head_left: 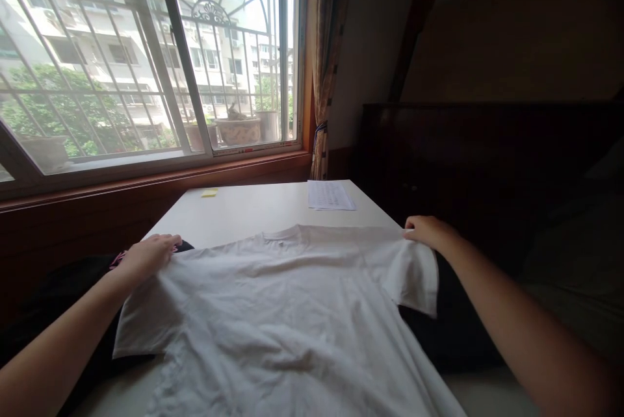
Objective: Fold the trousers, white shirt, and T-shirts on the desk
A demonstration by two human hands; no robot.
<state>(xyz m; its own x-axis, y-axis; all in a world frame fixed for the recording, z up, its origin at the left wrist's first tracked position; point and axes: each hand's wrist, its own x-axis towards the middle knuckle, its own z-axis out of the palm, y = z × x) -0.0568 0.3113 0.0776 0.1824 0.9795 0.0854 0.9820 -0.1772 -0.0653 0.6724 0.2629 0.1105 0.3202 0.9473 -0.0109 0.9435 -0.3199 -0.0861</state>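
A white short-sleeved T-shirt (pixel 283 313) lies spread out with its neckline facing the window and wrinkles across its front. My left hand (pixel 153 253) is closed on the shirt's left shoulder, near the top of the sleeve. At the opposite shoulder, my right hand (pixel 425 230) pinches the fabric between thumb and fingers. Beneath the shirt lies a dark cloth (pixel 448 319), showing past both sleeves. Some pink print shows on it beside my left hand. The shirt's lower hem is out of view.
The white table (pixel 244 209) carries a yellow sticky note (pixel 209 193) and printed papers (pixel 330 195) at its far side. Behind it are a barred window (pixel 205 53) and a tied curtain (pixel 322 79). Dark wooden furniture (pixel 463 144) stands to the right.
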